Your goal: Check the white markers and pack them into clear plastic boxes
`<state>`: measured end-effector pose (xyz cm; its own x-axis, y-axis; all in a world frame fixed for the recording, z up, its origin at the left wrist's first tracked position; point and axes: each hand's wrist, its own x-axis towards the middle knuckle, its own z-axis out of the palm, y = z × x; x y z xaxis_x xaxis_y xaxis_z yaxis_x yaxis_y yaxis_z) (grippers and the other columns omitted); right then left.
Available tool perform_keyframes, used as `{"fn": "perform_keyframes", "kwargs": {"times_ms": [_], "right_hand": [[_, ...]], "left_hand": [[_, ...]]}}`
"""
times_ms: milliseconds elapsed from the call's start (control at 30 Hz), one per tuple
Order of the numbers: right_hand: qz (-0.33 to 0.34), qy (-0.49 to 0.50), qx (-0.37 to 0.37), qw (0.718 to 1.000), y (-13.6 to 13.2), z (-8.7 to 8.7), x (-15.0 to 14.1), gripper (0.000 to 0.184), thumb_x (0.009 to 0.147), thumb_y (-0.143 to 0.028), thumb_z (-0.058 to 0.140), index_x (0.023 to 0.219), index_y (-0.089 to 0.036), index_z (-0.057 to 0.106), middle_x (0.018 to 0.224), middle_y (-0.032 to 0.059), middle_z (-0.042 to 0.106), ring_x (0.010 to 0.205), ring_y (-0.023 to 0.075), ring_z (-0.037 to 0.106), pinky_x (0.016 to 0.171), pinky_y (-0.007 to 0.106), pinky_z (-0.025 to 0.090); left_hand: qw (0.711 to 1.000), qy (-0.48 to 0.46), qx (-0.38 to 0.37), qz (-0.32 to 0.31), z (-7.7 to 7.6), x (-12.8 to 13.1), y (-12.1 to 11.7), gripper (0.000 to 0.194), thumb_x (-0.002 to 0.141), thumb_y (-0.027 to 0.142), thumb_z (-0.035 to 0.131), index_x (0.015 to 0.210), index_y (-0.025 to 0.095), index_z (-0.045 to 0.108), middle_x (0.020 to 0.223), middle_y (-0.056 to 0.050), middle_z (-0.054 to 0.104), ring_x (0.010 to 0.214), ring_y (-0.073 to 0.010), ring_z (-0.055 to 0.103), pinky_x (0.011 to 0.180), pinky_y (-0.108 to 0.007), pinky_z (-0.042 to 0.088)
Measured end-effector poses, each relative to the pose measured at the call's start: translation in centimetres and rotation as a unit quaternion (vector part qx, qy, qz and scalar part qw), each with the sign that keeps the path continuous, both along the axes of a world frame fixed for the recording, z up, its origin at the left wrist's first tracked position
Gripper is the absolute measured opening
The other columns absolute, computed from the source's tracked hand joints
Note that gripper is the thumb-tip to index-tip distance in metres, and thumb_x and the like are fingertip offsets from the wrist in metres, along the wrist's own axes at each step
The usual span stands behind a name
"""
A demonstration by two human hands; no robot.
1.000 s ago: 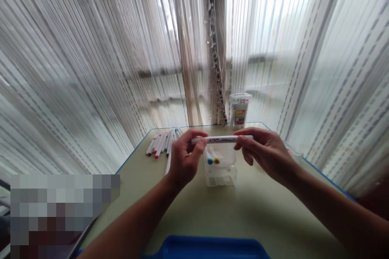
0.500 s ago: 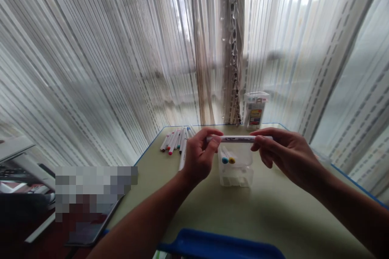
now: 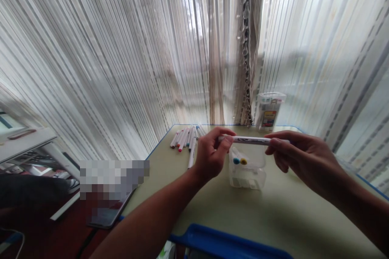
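A white marker [image 3: 251, 141] is held level above the table, one end in each hand. My left hand [image 3: 214, 149] pinches its left end between thumb and fingers. At the other end, my right hand [image 3: 299, 149] is closed on it, hiding that tip. Below and behind the marker stands a clear plastic box [image 3: 247, 180] with two markers in it, one showing a blue end [image 3: 236, 161] and one a yellow end [image 3: 243, 162]. Left of my left hand lies a pile of white markers [image 3: 184, 137] with coloured ends.
A clear lidded container [image 3: 269, 115] with a label stands at the table's back right. The greenish table [image 3: 170, 174] has a blue edge, and a blue tray-like ledge [image 3: 225, 240] runs along the front. Striped curtains [image 3: 121, 68] hang behind. A dark flat device [image 3: 111, 210] is at the left.
The view has shifted, so the hands and table appear farther right. Both hands keep their hold on the marker, which now tilts slightly down to the right.
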<state>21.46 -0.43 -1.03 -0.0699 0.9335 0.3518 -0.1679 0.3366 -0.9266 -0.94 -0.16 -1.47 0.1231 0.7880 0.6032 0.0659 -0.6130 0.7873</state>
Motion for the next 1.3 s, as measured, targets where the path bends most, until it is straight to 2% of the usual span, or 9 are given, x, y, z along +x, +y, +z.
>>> {"fn": "perform_keyframes", "kwargs": {"times_ms": [400, 700, 900, 1300], "right_hand": [[-0.003, -0.003, 0.001, 1.000, 0.01, -0.40, 0.35, 0.025, 0.076, -0.039, 0.087, 0.092, -0.021, 0.080, 0.067, 0.0042, 0.072, 0.042, 0.0092, 0.053, 0.039, 0.022, 0.042], [0.030, 0.024, 0.022, 0.999, 0.11, 0.25, -0.18, 0.023, 0.078, -0.035, 0.086, 0.090, -0.016, 0.079, 0.069, 0.0047, 0.075, 0.038, 0.0082, 0.055, 0.036, 0.020, 0.042], [0.062, 0.022, 0.041, 0.997, 0.57, 0.23, -0.14, 0.029, 0.079, -0.039, 0.083, 0.090, -0.014, 0.076, 0.072, 0.0066, 0.077, 0.036, 0.0076, 0.054, 0.032, 0.019, 0.040], [0.040, 0.010, 0.022, 0.999, 0.13, 0.05, 0.15, 0.023, 0.080, -0.035, 0.084, 0.092, -0.016, 0.079, 0.075, 0.0076, 0.078, 0.037, 0.0090, 0.057, 0.034, 0.020, 0.042]], "left_hand": [[0.999, 0.021, 0.012, 0.021, -0.14, 0.02, 0.00, 0.034, 0.096, 0.046, 0.057, 0.099, 0.016, 0.070, 0.060, 0.003, 0.048, 0.055, -0.0108, 0.040, 0.052, -0.024, 0.032], [0.999, 0.027, 0.010, 0.023, 0.20, -0.08, -0.14, 0.029, 0.095, 0.041, 0.058, 0.096, 0.015, 0.071, 0.059, 0.004, 0.045, 0.053, -0.0092, 0.038, 0.049, -0.021, 0.028], [0.997, 0.037, 0.013, 0.063, 0.56, -0.25, -0.02, 0.021, 0.094, 0.033, 0.061, 0.096, 0.015, 0.071, 0.058, 0.004, 0.048, 0.052, -0.0093, 0.041, 0.048, -0.020, 0.031], [0.997, 0.047, 0.043, 0.044, 0.51, 0.02, -0.20, 0.027, 0.096, 0.038, 0.057, 0.096, 0.015, 0.071, 0.058, 0.004, 0.047, 0.052, -0.0098, 0.038, 0.049, -0.022, 0.030]]}}
